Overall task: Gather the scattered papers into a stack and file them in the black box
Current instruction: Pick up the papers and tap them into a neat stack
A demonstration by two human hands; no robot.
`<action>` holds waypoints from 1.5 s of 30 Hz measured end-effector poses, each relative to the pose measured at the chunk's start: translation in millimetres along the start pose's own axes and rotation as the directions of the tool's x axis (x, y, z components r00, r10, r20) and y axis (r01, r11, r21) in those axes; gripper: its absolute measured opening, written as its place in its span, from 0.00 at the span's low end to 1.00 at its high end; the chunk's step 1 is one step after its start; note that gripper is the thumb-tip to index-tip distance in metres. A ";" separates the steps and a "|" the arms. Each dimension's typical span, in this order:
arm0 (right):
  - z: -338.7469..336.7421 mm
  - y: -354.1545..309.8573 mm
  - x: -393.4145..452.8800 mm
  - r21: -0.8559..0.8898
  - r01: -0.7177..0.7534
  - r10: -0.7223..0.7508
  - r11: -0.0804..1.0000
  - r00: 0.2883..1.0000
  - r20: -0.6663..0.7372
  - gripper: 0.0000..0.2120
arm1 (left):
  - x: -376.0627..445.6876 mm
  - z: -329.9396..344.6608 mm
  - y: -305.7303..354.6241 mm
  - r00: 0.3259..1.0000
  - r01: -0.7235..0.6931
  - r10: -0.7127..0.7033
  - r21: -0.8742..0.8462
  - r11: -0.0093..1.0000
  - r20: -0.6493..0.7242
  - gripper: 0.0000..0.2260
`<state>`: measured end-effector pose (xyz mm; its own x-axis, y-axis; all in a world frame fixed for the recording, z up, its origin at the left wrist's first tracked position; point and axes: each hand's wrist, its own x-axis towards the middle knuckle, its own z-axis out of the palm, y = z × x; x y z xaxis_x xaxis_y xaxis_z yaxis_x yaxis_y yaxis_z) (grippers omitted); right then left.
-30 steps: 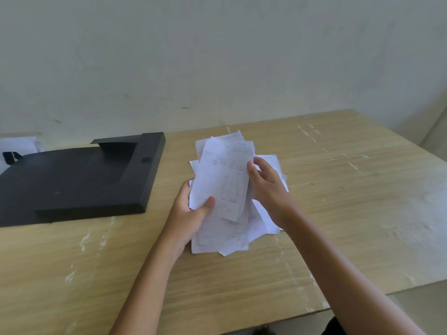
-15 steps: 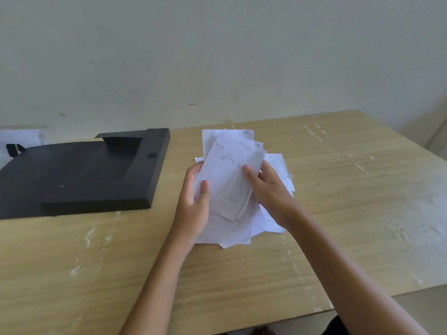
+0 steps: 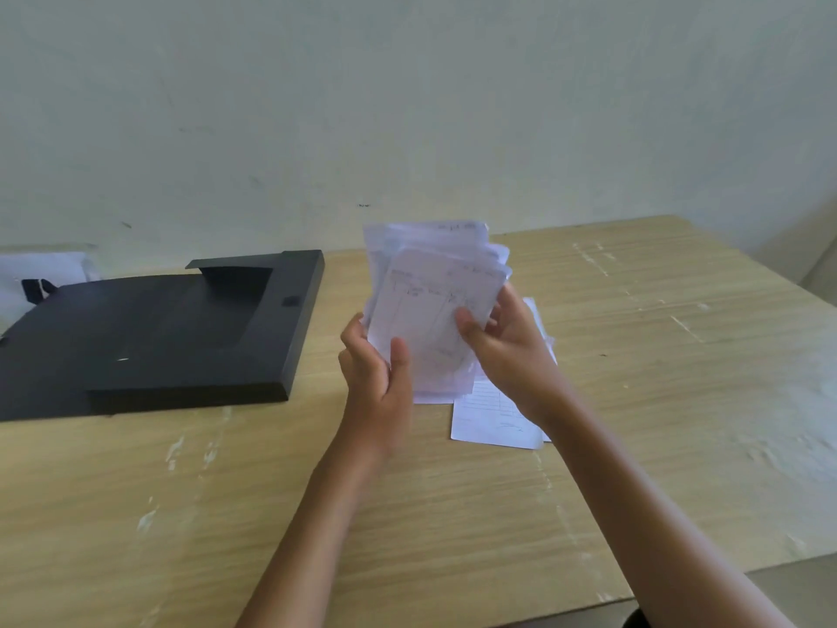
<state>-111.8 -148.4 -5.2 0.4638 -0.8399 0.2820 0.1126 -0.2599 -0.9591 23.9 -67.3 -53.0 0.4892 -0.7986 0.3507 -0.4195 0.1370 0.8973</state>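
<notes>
At far left, a white item (image 3: pixel 43 269) with a black strap-like piece is partly seen at the table's back edge, behind the black box; what it is cannot be told. The black box (image 3: pixel 163 328) is laid flat on the left part of the wooden table (image 3: pixel 656 355), near the wall (image 3: pixel 407 106), lid surface up, a recessed notch seen at its far edge. It is set apart from the papers and hands.

Right of the box, the left hand (image 3: pixel 373 376) is raised above the table, closed on the lower left edge of the paper stack (image 3: pixel 435 310), thumb pressed on the front sheet, fingers hidden behind. The stack is held roughly upright, lifted off the table surface, sheets unevenly aligned with tops fanned at different heights. Faint printed lines and handwriting are seen on the front sheet; text is too blurred to be read.

The right hand (image 3: pixel 507 351) is closed on the stack's lower right side, thumb on the front, fingers curled round the right edge.

Below and just right of the stack, loose sheets (image 3: pixel 489 419) are left lying flat on the table, partly covered by the right wrist. The right part of the table is worn with pale scuffs.
</notes>
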 end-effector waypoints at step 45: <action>-80.5 84.9 -10.3 -0.727 -0.301 -0.003 0.617 0.923 -0.385 0.16 | 50.4 37.8 -47.7 0.969 0.165 -0.243 0.823 0.543 -0.034 0.24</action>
<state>-177.8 -200.2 -87.5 0.0891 -0.9578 0.2733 -0.7093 -0.2537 -0.6577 39.6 -136.3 -88.3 0.6022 -0.7876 0.1310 -0.7767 -0.5399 0.3243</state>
